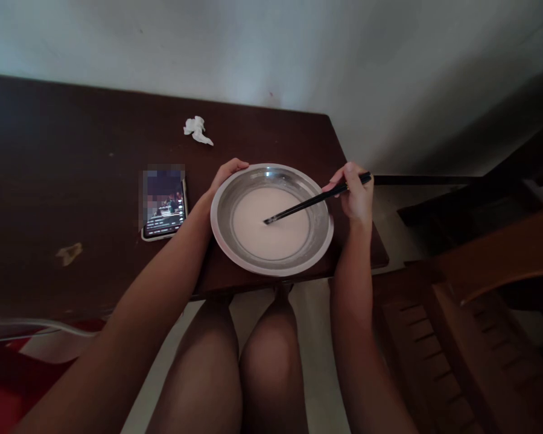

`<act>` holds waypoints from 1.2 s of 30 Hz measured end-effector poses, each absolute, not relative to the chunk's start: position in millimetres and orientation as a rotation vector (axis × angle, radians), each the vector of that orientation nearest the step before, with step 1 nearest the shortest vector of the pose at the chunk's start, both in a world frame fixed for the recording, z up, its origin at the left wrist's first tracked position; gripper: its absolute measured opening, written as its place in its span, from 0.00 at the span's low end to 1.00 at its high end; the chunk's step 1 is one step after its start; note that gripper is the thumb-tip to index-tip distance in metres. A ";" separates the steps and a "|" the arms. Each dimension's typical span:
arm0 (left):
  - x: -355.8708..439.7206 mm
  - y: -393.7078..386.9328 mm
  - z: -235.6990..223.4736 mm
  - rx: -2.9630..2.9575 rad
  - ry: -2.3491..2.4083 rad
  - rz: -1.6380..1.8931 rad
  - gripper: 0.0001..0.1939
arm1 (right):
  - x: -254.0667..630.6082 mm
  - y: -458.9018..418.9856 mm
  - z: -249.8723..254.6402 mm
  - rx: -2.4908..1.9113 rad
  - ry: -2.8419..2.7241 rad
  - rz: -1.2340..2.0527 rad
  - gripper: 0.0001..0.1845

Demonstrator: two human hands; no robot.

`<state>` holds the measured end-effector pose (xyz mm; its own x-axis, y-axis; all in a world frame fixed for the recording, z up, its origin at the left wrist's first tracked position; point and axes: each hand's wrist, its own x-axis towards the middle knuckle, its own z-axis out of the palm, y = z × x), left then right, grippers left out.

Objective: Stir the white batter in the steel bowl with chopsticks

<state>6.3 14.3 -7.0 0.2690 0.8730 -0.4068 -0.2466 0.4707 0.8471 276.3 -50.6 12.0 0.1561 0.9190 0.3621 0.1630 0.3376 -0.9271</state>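
Note:
A wide metal bowl [226, 241] rests at the front edge of the dark table, tilted slightly in view. Inside it lies a pale, milky liquid [271, 241] with a smooth surface. My left hand [226, 175] grips the bowl's far left rim, its fingers partly hidden behind the rim. In my right hand [356, 190], closed above the bowl's right side, is a pair of black chopsticks [305, 204]. They slant down to the left, and their whitened tips meet the liquid near the middle of the bowl.
On the table [72, 157], a phone [163, 205] with a lit screen lies left of the bowl. Crumpled white tissue [198, 129] sits farther back. A wall [163, 48] borders the table's far side. Wooden furniture [434, 349] stands at the right, and a white cable [63, 327] runs at lower left.

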 end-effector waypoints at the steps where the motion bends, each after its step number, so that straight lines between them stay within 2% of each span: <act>1: 5.8 15.6 -8.3 0.765 1.029 0.855 0.11 | 276.5 -50.7 11.6 -1.108 -1.346 0.778 0.29; 7: 5.2 15.6 -7.5 0.793 1.019 0.835 0.10 | 277.5 -50.0 10.4 -1.088 -1.314 0.724 0.27; 13: 8.0 9.2 -1.4 0.681 0.978 0.842 0.15 | 276.8 -50.7 10.5 -1.091 -1.374 0.803 0.26; 19: 6.4 13.1 -6.4 0.766 1.039 0.850 0.10 | 277.1 -50.5 12.0 -1.106 -1.275 0.678 0.28; 22: 5.6 13.9 -7.3 0.790 1.049 0.847 0.08 | 276.9 -51.6 11.8 -1.109 -1.323 0.763 0.28; 25: 6.6 11.8 -4.8 0.736 1.044 0.849 0.11 | 276.2 -51.8 11.4 -1.074 -1.396 0.818 0.25; 30: 8.7 9.0 0.4 0.626 1.017 0.859 0.16 | 278.2 -49.7 10.8 -1.054 -1.294 0.687 0.27; 36: 9.8 8.9 3.5 0.664 1.026 0.859 0.16 | 277.9 -50.4 9.3 -1.026 -1.390 0.805 0.24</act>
<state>9.8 8.9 3.5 0.2592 0.8553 -0.4486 -0.2914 0.5121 0.8080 277.9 -50.4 9.3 0.0565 0.9205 0.3867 0.1225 0.3780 -0.9177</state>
